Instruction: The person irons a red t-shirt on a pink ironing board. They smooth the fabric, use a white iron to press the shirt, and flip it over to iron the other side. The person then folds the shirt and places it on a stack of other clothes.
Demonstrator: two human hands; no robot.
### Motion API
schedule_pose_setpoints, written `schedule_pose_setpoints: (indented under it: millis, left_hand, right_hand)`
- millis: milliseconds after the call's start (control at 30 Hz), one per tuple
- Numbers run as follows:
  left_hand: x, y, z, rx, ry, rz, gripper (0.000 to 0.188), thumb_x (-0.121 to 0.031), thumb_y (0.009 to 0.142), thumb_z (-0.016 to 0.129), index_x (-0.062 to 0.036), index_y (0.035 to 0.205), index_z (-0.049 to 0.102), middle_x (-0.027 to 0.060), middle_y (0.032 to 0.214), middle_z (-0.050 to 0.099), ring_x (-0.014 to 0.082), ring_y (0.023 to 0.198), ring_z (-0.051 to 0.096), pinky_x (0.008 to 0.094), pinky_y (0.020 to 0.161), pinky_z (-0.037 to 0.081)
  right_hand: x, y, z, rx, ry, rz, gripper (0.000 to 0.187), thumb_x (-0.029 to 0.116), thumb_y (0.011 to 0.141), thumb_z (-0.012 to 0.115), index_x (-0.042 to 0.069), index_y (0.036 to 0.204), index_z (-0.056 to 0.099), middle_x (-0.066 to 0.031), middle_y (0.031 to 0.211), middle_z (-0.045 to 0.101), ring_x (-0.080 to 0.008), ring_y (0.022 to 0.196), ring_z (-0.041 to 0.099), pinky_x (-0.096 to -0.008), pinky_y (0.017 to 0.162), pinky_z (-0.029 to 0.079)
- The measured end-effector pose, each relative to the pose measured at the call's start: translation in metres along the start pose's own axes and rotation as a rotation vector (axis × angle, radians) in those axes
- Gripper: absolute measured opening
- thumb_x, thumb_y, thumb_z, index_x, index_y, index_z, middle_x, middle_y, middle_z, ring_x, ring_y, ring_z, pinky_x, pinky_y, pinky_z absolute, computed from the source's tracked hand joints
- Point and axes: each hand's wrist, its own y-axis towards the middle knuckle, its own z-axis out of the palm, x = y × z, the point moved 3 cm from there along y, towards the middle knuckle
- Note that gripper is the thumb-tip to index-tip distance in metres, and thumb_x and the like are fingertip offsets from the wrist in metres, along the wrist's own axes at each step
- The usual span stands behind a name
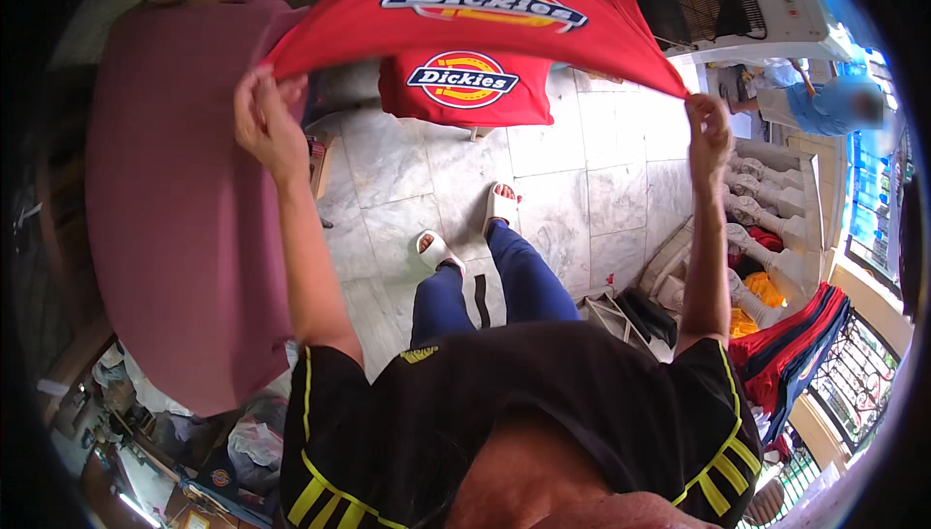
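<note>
A red cloth point(465, 36) with a multicoloured emblem printed on it is stretched out before me at chest height or higher. My left hand point(270, 122) pinches its near left corner. At the near right corner, my right hand point(710, 131) grips the edge with fingers closed. Both arms reach forward, and the near edge sags between them. Below and partly behind it, a second red cloth point(531, 97) with the same emblem lies spread on a low support, whose leg just shows. The held cloth's far part runs out of view.
To my left stands a long surface under a mauve cover point(184, 190). White balusters point(761, 204) line the right side, with folded red and navy cloths point(790, 345) draped nearby. A person in a blue shirt point(834, 104) is far right. Bags and clutter point(257, 447) fill the lower left.
</note>
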Motion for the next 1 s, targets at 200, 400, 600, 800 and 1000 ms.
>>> schedule_pose_setpoints:
  millis: [200,400,600,800,1000]
  left_hand:
    - [0.238,-0.082,0.013,-0.239,-0.272,-0.267,0.020,-0.008,0.088,0.075,-0.0091,0.101,0.060,0.0001,0.092,0.064,0.0087,0.080,0.058,0.0290,0.068,0.056]
    - [0.383,-0.121,0.028,-0.351,-0.196,-0.621,0.019,-0.002,0.089,0.072,-0.0113,0.102,0.062,0.0009,0.098,0.062,0.0140,0.083,0.059,0.0332,0.065,0.054]
    - [0.356,-0.115,0.022,-0.381,-0.171,-0.487,0.021,-0.002,0.088,0.072,-0.0129,0.103,0.062,-0.0008,0.096,0.061,0.0140,0.087,0.059,0.0310,0.064,0.049]
    - [0.392,-0.127,0.016,-0.351,-0.185,-0.651,0.034,-0.005,0.087,0.075,-0.0169,0.113,0.057,0.0015,0.103,0.061,0.0173,0.090,0.060,0.0352,0.071,0.053]
    - [0.394,-0.140,0.042,-0.173,-0.604,-1.226,0.082,-0.047,0.075,0.084,-0.0218,0.139,0.039,0.0102,0.135,0.048,0.0326,0.118,0.048,0.0540,0.095,0.044]
  right_hand:
    - [-0.129,-0.097,0.143,0.143,-0.074,0.186,0.011,0.003,0.082,0.075,0.006,0.092,0.072,-0.0066,0.097,0.070,-0.0207,0.095,0.066,-0.0324,0.082,0.051]
    - [-0.214,-0.159,0.208,0.236,-0.126,0.204,0.011,0.011,0.083,0.074,0.006,0.093,0.073,-0.0054,0.095,0.069,-0.0178,0.089,0.065,-0.0306,0.081,0.050]
    - [-0.192,-0.146,0.195,0.237,-0.100,0.421,0.010,0.012,0.086,0.073,0.008,0.095,0.074,-0.0052,0.096,0.070,-0.0175,0.088,0.067,-0.0310,0.078,0.051]
    - [-0.206,-0.153,0.201,0.411,-0.092,0.444,0.009,0.010,0.084,0.073,0.008,0.092,0.073,-0.0094,0.098,0.070,-0.0225,0.084,0.067,-0.0330,0.077,0.053]
    - [-0.172,-0.124,0.218,0.446,-0.070,0.264,0.030,0.009,0.084,0.073,0.007,0.113,0.066,-0.0103,0.109,0.066,-0.0232,0.085,0.068,-0.0353,0.071,0.054]
